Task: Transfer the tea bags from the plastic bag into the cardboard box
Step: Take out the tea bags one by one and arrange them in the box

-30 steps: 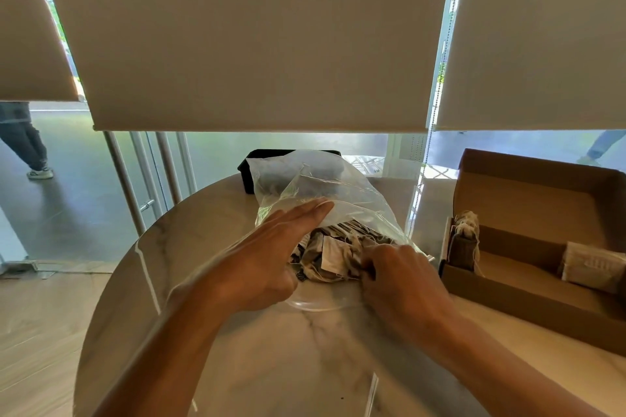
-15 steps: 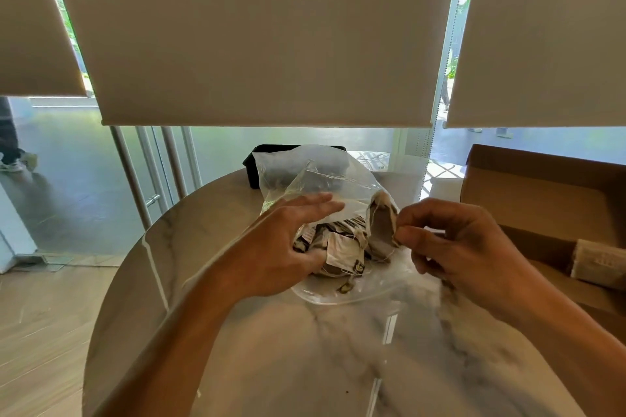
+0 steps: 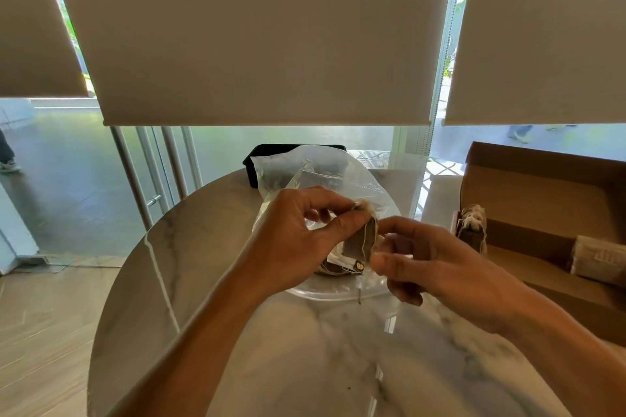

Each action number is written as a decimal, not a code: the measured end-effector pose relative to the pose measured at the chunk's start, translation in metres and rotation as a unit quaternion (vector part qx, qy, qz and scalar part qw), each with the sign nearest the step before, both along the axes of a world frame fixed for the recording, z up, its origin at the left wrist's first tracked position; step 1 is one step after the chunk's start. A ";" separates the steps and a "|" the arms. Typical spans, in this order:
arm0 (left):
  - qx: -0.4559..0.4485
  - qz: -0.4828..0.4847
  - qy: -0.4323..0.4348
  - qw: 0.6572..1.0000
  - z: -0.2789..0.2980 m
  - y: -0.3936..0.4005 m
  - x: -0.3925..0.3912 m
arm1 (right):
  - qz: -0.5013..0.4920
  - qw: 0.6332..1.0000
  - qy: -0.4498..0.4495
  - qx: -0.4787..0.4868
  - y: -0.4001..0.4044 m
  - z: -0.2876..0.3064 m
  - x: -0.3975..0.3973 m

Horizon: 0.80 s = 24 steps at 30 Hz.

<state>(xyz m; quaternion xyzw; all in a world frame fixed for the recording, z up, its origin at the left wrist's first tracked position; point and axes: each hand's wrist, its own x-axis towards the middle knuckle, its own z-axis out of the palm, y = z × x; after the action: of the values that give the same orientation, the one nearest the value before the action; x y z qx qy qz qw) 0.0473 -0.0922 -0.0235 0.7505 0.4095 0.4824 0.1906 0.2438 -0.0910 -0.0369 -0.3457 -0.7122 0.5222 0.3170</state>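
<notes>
1. My left hand (image 3: 298, 240) pinches the top of a tea bag (image 3: 364, 240) – thumb against forefinger – above the plastic bag (image 3: 325, 179).
2. My right hand (image 3: 437, 264) pinches the same tea bag lower down.
3. The cardboard box (image 3: 542, 200) sits open at right on the marble table (image 3: 305, 349) – more tea bags (image 3: 472, 223) stand inside.

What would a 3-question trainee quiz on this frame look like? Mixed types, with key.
1. True or false: the cardboard box stands open on the person's right.
2. The left hand pinches: A) a tea bag B) the plastic bag C) nothing
3. Fill in: the right hand is over the ___ table.

Key: 1 true; 2 A; 3 marble
</notes>
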 end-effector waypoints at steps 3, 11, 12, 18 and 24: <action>0.001 0.010 -0.026 1.000 0.002 -0.001 0.001 | 0.037 0.993 -0.113 0.003 -0.003 -0.006 -0.006; -0.015 0.059 -0.090 0.994 0.006 -0.001 -0.007 | 0.006 0.987 -0.154 0.035 -0.010 -0.007 -0.014; -0.015 0.071 -0.081 0.994 0.005 -0.001 -0.009 | -0.003 0.990 -0.131 0.044 -0.011 -0.002 -0.010; -0.007 0.078 -0.018 0.997 0.001 -0.001 -0.001 | -0.106 0.989 0.049 0.091 -0.012 0.021 -0.001; 0.001 0.069 0.016 0.997 -0.006 0.000 0.005 | -0.136 0.985 0.055 0.088 -0.014 0.018 -0.011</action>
<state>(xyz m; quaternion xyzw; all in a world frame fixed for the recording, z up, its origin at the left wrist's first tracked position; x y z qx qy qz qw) 0.0526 -0.0925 -0.0290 0.7283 0.4627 0.4830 0.1492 0.2324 -0.1050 -0.0190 -0.3804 -0.6832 0.4279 0.4533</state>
